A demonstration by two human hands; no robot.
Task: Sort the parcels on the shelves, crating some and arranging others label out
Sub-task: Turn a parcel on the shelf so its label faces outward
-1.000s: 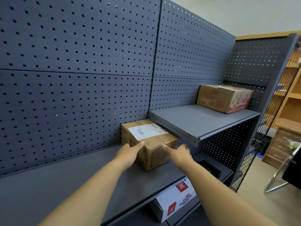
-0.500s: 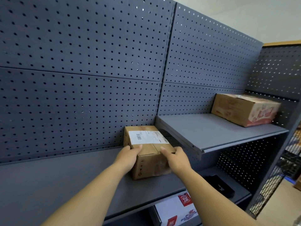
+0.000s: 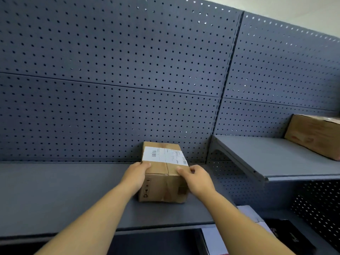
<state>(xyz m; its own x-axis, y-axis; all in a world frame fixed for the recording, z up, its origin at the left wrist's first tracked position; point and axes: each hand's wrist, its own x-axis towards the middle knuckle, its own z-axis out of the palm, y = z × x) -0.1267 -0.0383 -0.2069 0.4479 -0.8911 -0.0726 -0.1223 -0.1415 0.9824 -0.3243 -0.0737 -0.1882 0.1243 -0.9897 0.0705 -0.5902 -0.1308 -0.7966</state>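
A small brown cardboard parcel (image 3: 162, 186) stands on the grey shelf (image 3: 64, 196), its back end against the pegboard. A white shipping label (image 3: 163, 155) with barcodes lies on its top face. My left hand (image 3: 135, 174) grips the parcel's left side, thumb over the top edge. On the right front corner my right hand (image 3: 197, 179) holds it, fingers curled over the top edge.
A higher grey shelf (image 3: 272, 159) juts out at the right, carrying a bigger brown printed box (image 3: 312, 135). Below, a white box (image 3: 246, 214) and a black flat item (image 3: 288, 234) lie on a lower shelf. Grey pegboard (image 3: 128, 70) backs everything.
Both hands reached the parcel and closed on its sides. The parcel turned so that its short end faces me. The camera swung left and closer.
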